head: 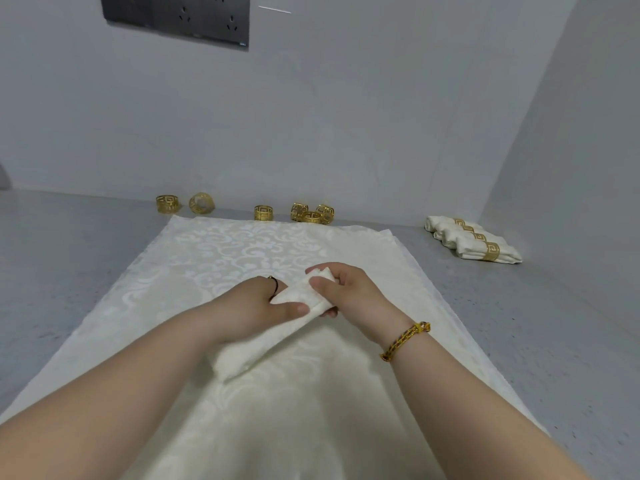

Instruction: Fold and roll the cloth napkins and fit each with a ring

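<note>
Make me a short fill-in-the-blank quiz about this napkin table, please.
The left hand and right hand together hold one rolled napkin that wears ____ ring.
Loose gold rings by the wall number ____.
Finished napkins at the right number ____.
The braided bracelet is on the ____ wrist.
Missing words: no; six; four; right.
</note>
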